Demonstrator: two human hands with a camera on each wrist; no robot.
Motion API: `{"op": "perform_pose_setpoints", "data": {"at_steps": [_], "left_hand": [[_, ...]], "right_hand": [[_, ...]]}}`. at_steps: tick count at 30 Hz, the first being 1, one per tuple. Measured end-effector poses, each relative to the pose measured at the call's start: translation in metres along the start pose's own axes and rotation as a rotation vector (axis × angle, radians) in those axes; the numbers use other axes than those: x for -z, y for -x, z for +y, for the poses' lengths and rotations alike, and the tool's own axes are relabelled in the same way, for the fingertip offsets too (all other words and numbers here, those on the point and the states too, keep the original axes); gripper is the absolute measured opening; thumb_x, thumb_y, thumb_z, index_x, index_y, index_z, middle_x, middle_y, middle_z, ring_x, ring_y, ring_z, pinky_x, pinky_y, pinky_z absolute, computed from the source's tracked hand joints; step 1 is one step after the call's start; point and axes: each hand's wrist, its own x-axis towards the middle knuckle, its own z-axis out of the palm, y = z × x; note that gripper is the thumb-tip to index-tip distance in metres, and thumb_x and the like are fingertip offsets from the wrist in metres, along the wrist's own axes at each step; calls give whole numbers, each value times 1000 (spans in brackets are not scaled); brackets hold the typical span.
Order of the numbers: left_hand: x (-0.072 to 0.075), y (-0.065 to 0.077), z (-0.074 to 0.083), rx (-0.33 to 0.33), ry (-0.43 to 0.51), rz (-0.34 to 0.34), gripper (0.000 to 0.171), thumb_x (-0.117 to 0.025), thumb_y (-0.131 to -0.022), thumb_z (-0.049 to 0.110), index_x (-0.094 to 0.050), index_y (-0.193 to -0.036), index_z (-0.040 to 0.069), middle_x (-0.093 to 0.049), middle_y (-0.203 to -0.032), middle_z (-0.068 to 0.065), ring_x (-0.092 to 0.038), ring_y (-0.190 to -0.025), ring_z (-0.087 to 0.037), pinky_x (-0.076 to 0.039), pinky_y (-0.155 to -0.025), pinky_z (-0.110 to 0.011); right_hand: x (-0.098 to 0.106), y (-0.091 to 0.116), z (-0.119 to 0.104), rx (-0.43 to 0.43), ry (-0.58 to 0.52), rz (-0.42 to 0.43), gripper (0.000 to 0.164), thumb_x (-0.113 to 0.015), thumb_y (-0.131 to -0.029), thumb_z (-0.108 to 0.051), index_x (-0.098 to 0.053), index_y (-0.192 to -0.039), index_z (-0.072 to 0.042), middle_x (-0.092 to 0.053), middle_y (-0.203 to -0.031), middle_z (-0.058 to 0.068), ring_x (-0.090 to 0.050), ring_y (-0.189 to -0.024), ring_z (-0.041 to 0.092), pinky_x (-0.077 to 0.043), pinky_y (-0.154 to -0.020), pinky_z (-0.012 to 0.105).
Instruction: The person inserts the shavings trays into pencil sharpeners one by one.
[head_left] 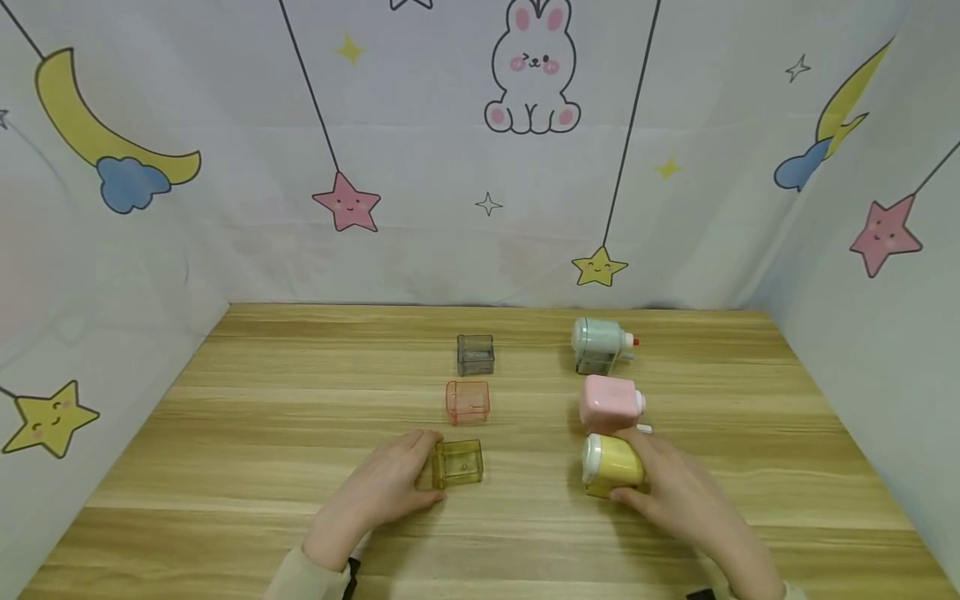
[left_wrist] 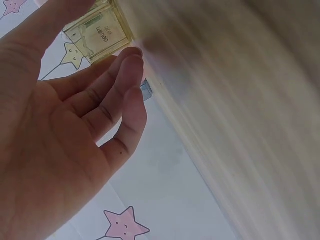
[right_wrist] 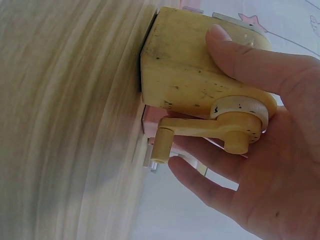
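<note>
A yellow hand-crank pencil sharpener (head_left: 621, 462) stands on the table, and my right hand (head_left: 675, 492) grips it from the right. In the right wrist view the thumb lies on the scuffed body of the sharpener (right_wrist: 185, 65), beside its crank (right_wrist: 192, 127); the other fingers are partly hidden behind. At centre-left my left hand (head_left: 386, 483) holds a see-through yellow shavings tray (head_left: 461, 462) by its left end, thumb on the near side and fingers on the far side. The left wrist view shows only part of this tray (left_wrist: 102, 35), past the thumb and fingers.
Behind the yellow sharpener stand a pink sharpener (head_left: 609, 402) and a pale blue-green one (head_left: 597, 342). A clear red tray (head_left: 468, 402) and a clear grey tray (head_left: 476, 356) lie beyond the yellow tray. Printed cloth (head_left: 435, 267) borders the wooden table (head_left: 300, 375).
</note>
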Motion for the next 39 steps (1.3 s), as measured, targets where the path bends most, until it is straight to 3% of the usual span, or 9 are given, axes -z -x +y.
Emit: {"op": "perform_pose_setpoints", "data": {"at_steps": [11,27,39], "left_hand": [[1,0,0,-17,-14,8,59,-74,-69,31,-50,-114,1,-62,-104,-12,-56,-91,-23,-51,-79,-44],[-2,-3,2,-33,10,21,58,-73,-71,32,-50,-112,-1,-62,-102,-13,-57,-86,-23,-52,-78,-42],[-3,-10,2,-27,178,-38,50,-74,-71,19,-48,-108,-3,-54,-84,-4,-49,-75,-13,-53,-67,-35]], "right_hand": [[0,0,-1,19,-23,17,58,-80,-61,-28,-51,-109,-15,-58,-89,-2,-49,-77,10,-47,-64,38],[-3,1,3,18,-45,24,59,-80,-61,-26,-50,-110,-13,-58,-90,-1,-49,-78,11,-48,-65,39],[-4,1,5,22,-88,28,60,-80,-62,-24,-50,-113,-13,-59,-93,0,-50,-80,10,-49,-66,40]]}}
